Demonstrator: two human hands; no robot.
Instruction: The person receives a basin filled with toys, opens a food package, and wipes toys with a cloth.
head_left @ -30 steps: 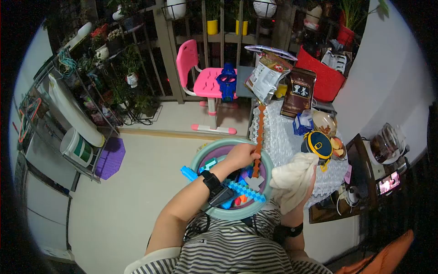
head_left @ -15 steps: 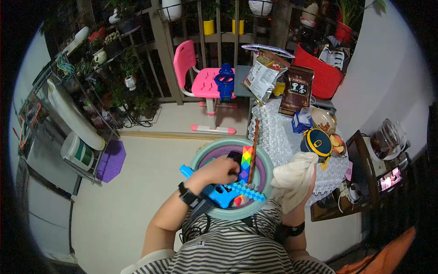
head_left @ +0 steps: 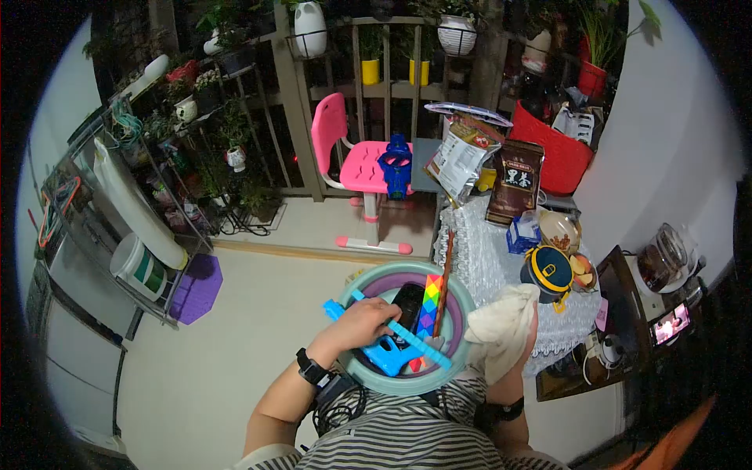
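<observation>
The left grip (head_left: 370, 323) pinches the blue stick (head_left: 421, 345); angle it clear of the toy gun (head_left: 384, 357). The right grip (head_left: 532, 338) clasps the cloth (head_left: 500, 327).

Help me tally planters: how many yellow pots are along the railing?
2: the left yellow pot and the right yellow pot, side by side beyond the pink chair. More could be hidden in the darkness.

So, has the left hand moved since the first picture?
Yes: judged against the pink chair, the left hand has moved left and down in the view, from the brown stick to the blue toy sword.
</observation>
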